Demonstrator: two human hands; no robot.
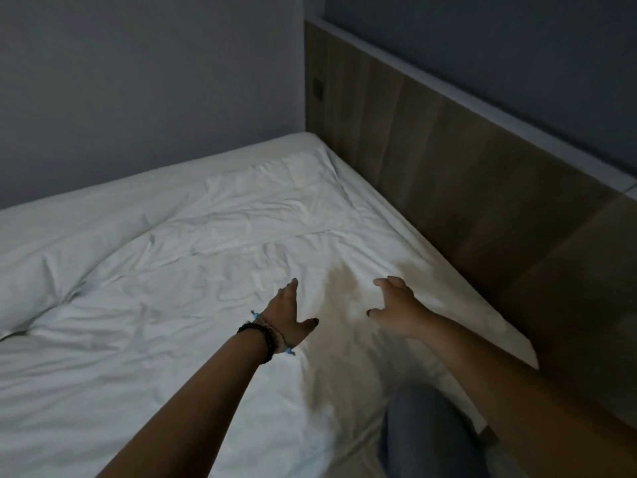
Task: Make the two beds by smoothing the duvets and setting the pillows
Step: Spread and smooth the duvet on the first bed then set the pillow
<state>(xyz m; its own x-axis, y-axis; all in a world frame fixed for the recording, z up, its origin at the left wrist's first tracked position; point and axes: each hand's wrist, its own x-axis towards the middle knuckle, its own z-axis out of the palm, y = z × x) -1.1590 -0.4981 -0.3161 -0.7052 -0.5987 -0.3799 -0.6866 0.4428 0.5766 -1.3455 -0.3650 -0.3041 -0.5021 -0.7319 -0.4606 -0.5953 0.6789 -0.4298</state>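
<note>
Head view: white duvet (179,305) creased near wooden headboard (482,188).
Hands: left hand (287,313) and right hand (396,305) spread, grasping nothing.
Method: press flat, sweep outward together.

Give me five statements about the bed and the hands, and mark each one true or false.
1. Both hands are spread over the white duvet. True: the left hand and right hand have open fingers and no grip on the fabric.
2. The left wrist wears beaded bracelets. True.
3. The headboard is bare metal. False: it is wood-look panelling.
4. The duvet is perfectly smooth. False: it is creased, with a rolled bulge along its far edge.
5. The person's knee is off the bed. False: a jeans-clad knee is on it.
</note>
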